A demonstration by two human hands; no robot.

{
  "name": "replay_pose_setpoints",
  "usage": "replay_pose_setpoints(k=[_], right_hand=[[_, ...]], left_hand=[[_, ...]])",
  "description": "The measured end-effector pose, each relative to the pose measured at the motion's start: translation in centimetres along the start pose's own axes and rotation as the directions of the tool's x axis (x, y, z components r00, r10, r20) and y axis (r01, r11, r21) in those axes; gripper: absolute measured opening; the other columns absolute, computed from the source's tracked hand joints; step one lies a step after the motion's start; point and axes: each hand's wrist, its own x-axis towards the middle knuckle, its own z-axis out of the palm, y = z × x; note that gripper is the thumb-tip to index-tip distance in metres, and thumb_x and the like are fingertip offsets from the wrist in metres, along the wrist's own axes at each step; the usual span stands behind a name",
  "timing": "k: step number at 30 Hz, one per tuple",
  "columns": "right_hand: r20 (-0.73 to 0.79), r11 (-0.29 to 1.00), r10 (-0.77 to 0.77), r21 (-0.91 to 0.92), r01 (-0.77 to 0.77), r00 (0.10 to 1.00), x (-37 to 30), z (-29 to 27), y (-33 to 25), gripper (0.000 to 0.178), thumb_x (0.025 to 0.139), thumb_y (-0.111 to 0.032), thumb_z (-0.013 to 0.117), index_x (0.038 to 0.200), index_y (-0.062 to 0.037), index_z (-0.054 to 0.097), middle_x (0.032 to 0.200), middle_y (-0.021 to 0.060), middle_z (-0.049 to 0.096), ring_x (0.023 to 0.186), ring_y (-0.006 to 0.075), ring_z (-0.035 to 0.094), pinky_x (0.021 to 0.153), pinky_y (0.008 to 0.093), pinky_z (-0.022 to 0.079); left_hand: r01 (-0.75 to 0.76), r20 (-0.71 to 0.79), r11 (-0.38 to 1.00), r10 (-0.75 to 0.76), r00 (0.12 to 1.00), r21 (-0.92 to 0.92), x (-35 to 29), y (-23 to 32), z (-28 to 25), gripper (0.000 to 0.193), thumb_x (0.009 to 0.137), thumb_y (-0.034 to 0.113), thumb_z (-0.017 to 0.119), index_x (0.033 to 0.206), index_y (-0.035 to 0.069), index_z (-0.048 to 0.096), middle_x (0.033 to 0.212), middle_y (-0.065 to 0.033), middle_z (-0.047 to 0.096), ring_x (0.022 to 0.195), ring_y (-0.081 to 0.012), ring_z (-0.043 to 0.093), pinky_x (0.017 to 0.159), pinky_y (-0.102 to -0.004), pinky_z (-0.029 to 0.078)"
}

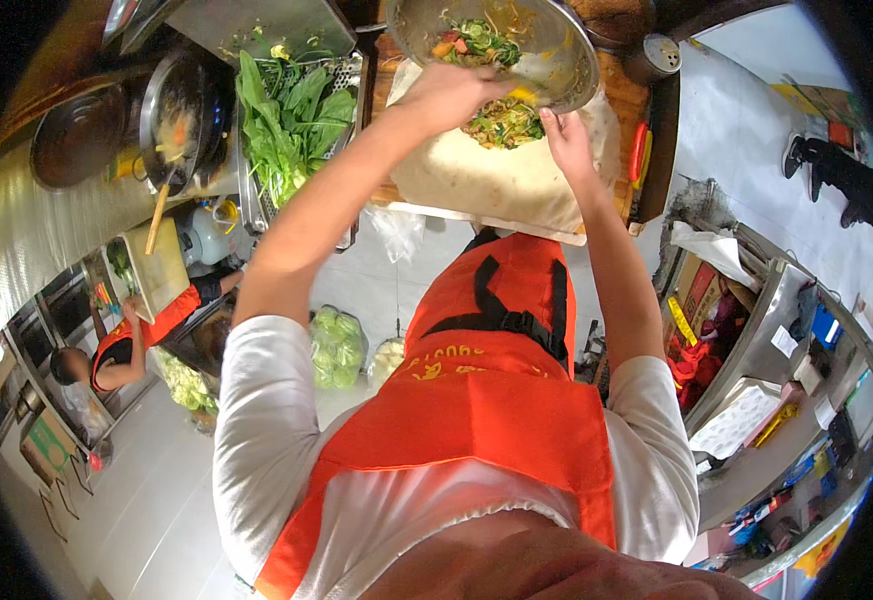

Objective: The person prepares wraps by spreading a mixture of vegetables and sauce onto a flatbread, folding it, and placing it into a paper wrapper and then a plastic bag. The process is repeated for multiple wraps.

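Steel bowl (547, 50) tilted, left hand (452, 92) underneath.

Kitchen interior, pale tiled floor (147, 520).
Steel counter (27, 240) at left; grey metal shelving unit (767, 350) at right; even bright lighting.
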Motion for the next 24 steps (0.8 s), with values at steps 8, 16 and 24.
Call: replay_pose_setpoints(k=[8, 16, 24], right_hand=[[0.046, 0.978, 0.027, 0.203, -0.036, 0.999, -0.4, 0.2, -2.8, 0.033, 0.099, -0.03, 0.058, 0.105, 0.0017, 0.057, 0.077, 0.0012, 0.052, 0.069, 0.0108, 0.043, 0.062, 0.0304, 0.039], [-0.024, 0.962, 0.179, 0.215, -0.17, 0.984, -0.5, 0.5, -5.9, 0.029, 0.099, -0.025, 0.058, 0.109, 0.0025, 0.059, 0.086, -0.0007, 0.058, 0.075, 0.0081, 0.047, 0.068, 0.0275, 0.041], [-0.153, 0.998, -0.012, 0.055, 0.021, 0.988, -0.3, -1.2, -11.1, 0.03, 0.099, -0.028, 0.059, 0.107, 0.0009, 0.062, 0.077, 0.0006, 0.057, 0.072, 0.0102, 0.048, 0.066, 0.0299, 0.042]], left_hand=[[0.357, 0.077, 0.929, -0.365, 0.928, 0.092, -3.1, -0.7, 0.1, 0.032, 0.089, 0.017, 0.053, 0.118, 0.02, 0.068, 0.088, -0.0107, 0.071, 0.07, -0.027, 0.07, 0.057, -0.0407, 0.054], [0.346, 0.038, 0.934, -0.344, 0.938, -0.092, -8.2, 3.0, 2.6, 0.033, 0.091, 0.021, 0.054, 0.123, 0.016, 0.064, 0.097, -0.0127, 0.07, 0.078, -0.0293, 0.069, 0.062, -0.0423, 0.055], [0.423, -0.275, 0.835, -0.524, 0.806, -0.351, -8.5, 3.9, -0.3, 0.034, 0.086, 0.016, 0.059, 0.119, 0.014, 0.065, 0.094, -0.0128, 0.069, 0.079, -0.0314, 0.069, 0.064, -0.0446, 0.055]])
